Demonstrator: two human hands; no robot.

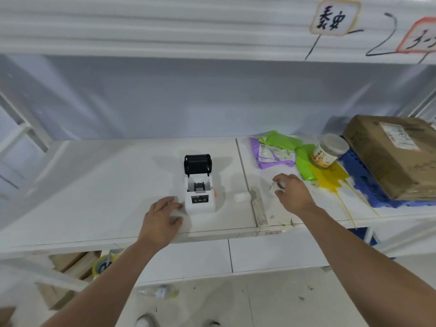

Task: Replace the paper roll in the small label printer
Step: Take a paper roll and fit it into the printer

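A small white label printer [200, 199] stands on the white shelf top [94, 197] with its black lid [197, 164] swung up and back. Its paper bay looks empty. My left hand [162, 218] rests flat beside the printer's left front corner, fingers touching its side. My right hand [291, 192] hovers to the right, fingers pinched around a small whitish paper roll [276, 186]. Another small white roll [241, 197] lies on the shelf between the printer and my right hand.
Green and purple mailer bags [280, 149], a lidded jar [330, 151], a yellow sheet and a cardboard box [396, 154] on a blue pallet crowd the right. A tape roll [102, 264] sits below the shelf; a plastic bottle [160, 292] lies on the floor.
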